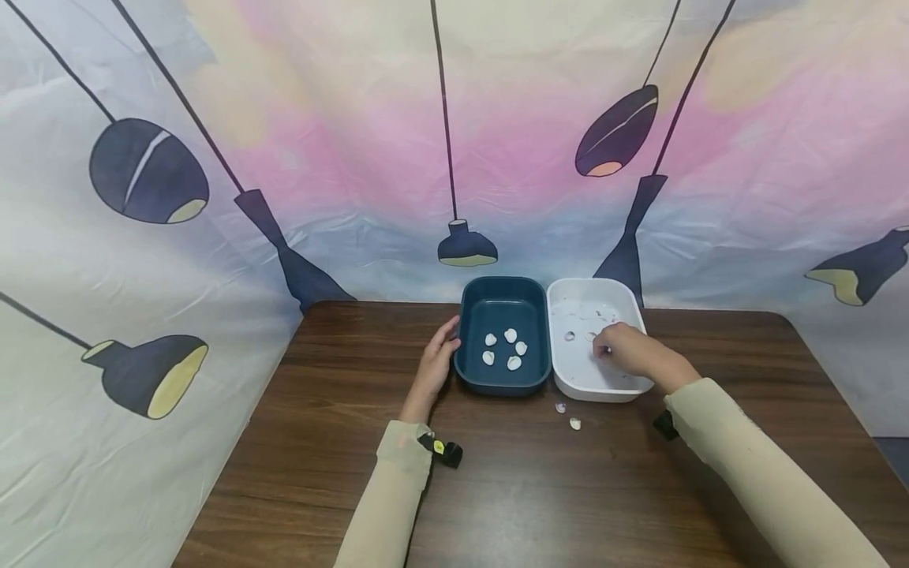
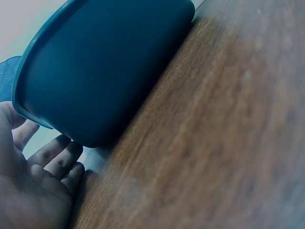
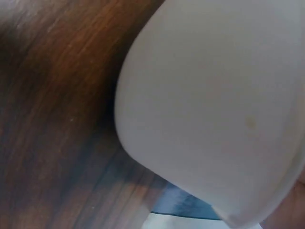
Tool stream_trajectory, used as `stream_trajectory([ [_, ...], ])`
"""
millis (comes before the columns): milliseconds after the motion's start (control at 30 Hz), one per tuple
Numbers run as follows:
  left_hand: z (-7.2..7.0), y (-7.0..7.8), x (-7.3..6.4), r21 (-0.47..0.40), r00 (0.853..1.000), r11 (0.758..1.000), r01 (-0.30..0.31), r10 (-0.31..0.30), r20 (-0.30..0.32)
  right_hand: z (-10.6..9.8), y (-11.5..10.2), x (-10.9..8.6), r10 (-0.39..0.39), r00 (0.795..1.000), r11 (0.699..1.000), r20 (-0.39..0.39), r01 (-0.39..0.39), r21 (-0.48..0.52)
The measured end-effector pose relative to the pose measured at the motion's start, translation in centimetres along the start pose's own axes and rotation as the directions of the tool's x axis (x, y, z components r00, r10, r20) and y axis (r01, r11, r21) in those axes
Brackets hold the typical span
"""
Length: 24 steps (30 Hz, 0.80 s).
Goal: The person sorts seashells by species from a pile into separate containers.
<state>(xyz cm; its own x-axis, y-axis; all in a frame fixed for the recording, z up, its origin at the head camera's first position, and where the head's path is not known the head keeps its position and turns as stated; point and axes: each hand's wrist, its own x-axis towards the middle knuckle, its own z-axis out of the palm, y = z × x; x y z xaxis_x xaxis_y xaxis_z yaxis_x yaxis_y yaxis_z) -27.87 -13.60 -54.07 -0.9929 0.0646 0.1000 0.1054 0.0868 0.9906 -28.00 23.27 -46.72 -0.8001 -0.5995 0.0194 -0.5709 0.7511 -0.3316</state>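
Several white seashells (image 1: 514,363) lie on the floor of a dark teal tray (image 1: 503,388). My left hand (image 1: 435,359) rests against that tray's left wall; in the left wrist view its fingers (image 2: 50,151) are loosely extended along the tray's side and rim. A white tray (image 1: 596,394) stands directly to the right, with small pale shells (image 1: 570,336) inside. Over it, my right hand (image 1: 628,349) reaches down with fingers bunched close to the tray floor. Its fingertips are hidden, so whether they pinch a shell cannot be told. The right wrist view shows mostly the white tray's outer wall (image 3: 205,95).
On the brown wooden table (image 1: 497,505), a purplish shell (image 1: 560,408) and a white shell (image 1: 575,424) lie in front of the white tray. A fabric backdrop (image 1: 355,142) printed with lamps hangs behind the table's far edge.
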Motion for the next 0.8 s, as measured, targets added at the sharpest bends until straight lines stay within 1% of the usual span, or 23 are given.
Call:
stream_trajectory([
  [200, 0.0, 0.2, 0.1, 0.000, 1.000, 1.000, 0.001, -0.001, -0.004, 0.4, 0.6, 0.3, 0.092, 0.995, 0.996, 0.031, -0.092, -0.008],
  [267, 0.0, 0.3, 0.1, 0.004, 1.000, 1.000, 0.002, -0.002, -0.005, 0.5, 0.8, 0.4, 0.128, 0.991, 0.992, 0.032, -0.128, -0.012],
  [367, 0.1, 0.3, 0.1, 0.006, 1.000, 1.000, 0.000, 0.000, -0.004, 0.7, 1.0, 0.4, 0.156, 0.988, 0.988, 0.009, -0.156, -0.009],
  [500, 0.2, 0.3, 0.1, -0.009, 1.000, 1.000, 0.001, -0.001, -0.004, 0.8, 1.1, 0.2, 0.166, 0.986, 0.986, -0.028, -0.166, 0.004],
  [633, 0.1, 0.2, 0.1, -0.017, 1.000, 1.000, -0.003, 0.003, -0.002, 0.6, 1.0, -0.1, 0.176, 0.984, 0.984, -0.038, -0.175, 0.020],
  [800, 0.1, 0.2, 0.0, -0.017, 1.000, 1.000, 0.003, -0.003, -0.003, 0.3, 0.6, -0.5, 0.163, 0.985, 0.986, -0.059, -0.161, 0.031],
])
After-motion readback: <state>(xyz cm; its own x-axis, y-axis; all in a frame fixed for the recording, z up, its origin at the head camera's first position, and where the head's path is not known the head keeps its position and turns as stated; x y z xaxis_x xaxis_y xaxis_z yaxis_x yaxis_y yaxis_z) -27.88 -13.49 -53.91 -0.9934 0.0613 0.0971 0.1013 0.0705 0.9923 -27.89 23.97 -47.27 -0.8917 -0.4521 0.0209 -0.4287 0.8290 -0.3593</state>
